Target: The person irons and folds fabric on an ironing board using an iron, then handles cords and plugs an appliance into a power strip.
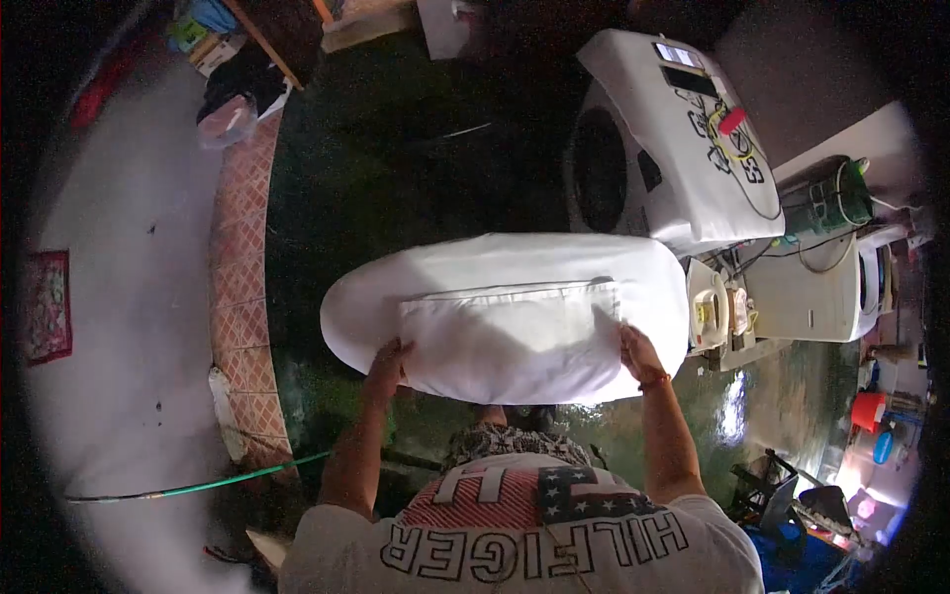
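A white cloth (510, 332) with a hemmed upper edge lies across a long ironing board (361, 317), which has a white cover and a rounded left end. My left hand (390, 358) is closed on the cloth's near left side, its fingertips partly hidden at the edge. At the near right corner, my right hand (641, 356) pinches the cloth between thumb and fingers; a red band circles that wrist. Most of the cloth rests on the board between both hands, with some soft creases.
Beyond the board stands a white-covered appliance (633, 99) with two phones (683, 71) and a yellow cord on top. Pale plastic items (708, 309) sit off the board's right end, near a white machine (811, 292). A green hose (218, 485) crosses at lower left.
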Available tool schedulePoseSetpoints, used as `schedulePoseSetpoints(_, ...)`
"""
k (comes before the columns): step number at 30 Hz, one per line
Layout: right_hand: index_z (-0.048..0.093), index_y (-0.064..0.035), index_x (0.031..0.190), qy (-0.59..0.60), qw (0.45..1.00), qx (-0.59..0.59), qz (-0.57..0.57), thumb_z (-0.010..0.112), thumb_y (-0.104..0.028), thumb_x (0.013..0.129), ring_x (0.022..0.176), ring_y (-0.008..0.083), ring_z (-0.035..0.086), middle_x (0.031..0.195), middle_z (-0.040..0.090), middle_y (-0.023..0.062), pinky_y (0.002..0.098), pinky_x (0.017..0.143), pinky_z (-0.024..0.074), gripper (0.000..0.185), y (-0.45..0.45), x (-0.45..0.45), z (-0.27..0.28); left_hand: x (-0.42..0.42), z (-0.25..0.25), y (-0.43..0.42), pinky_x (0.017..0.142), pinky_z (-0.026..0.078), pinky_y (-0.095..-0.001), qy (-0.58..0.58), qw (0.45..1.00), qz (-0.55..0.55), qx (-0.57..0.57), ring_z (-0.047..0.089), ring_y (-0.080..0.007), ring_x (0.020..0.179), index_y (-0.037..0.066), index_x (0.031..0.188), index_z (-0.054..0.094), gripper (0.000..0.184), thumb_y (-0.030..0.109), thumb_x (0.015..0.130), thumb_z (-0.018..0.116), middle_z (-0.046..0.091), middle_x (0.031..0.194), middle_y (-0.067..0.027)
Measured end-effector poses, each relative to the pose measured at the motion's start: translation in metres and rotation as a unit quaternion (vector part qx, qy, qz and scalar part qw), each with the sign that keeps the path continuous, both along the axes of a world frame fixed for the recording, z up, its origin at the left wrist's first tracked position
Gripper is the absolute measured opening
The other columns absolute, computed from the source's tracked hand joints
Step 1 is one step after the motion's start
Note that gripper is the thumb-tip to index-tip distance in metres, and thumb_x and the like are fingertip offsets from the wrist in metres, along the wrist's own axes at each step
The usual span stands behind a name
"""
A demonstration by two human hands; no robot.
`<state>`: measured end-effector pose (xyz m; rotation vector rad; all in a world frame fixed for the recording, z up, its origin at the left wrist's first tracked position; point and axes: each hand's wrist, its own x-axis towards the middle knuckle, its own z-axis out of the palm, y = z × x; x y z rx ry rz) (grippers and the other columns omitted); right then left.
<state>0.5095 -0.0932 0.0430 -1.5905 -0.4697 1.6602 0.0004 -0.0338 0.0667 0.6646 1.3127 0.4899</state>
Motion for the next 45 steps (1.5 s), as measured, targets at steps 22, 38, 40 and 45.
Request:
schedulePoseSetpoints(22,0.051,-0.0016,0.084,-0.482,0.862,0.156,0.022,0.048,-0.029,0.089,0.07,0.0291,0.056,0.076,0.057,0.0178,0.0386,0.064,0.0423,0.028,0.1,0.028,0.016,0.066,-0.042,0.133,0.061,0.041,-0.0343,0.212,0.942,0.008,0.258,0.052,-0.0208,0.068,0.0,0.084,0.056,0.03,0.03,0.085,0.054,0.057,0.076,-0.0096)
schedulePoseSetpoints(38,0.042,0.0027,0.125,-0.513,0.825,0.232,-0.053,0.047,-0.011,0.083,0.115,0.0353,0.04,0.124,0.045,0.0214,0.0461,0.102,0.0256,0.044,0.114,-0.069,-0.028,0.115,-0.025,0.112,0.09,0.035,-0.0487,0.5,0.712,-0.041,0.491,0.045,-0.037,0.111,0.002,0.116,0.045,0.035,0.019,0.086,0.054,0.05,0.118,-0.0187)
schedulePoseSetpoints(40,0.037,-0.0003,0.13,-0.611,0.695,0.262,0.274,0.047,-0.022,0.085,0.131,0.0345,0.024,0.139,0.031,0.0189,0.0475,0.109,0.014,0.052,0.106,-0.145,-0.015,0.166,-0.031,0.087,0.099,0.027,-0.0512,0.369,0.754,-0.131,0.528,0.036,-0.0378,0.122,0.002,0.126,0.039,0.048,0.019,0.085,0.057,0.041,0.13,-0.0199)
schedulePoseSetpoints(45,0.022,-0.0117,0.141,-0.666,0.625,0.215,0.347,0.033,-0.041,0.092,0.136,0.0235,0.015,0.147,0.02,0.0056,0.0477,0.11,0.0081,0.058,0.087,-0.112,-0.005,0.163,-0.021,0.092,0.103,0.021,-0.054,0.467,0.622,-0.289,0.559,0.027,-0.0324,0.13,0.006,0.135,0.033,0.06,0.028,0.084,0.056,0.03,0.141,-0.0146)
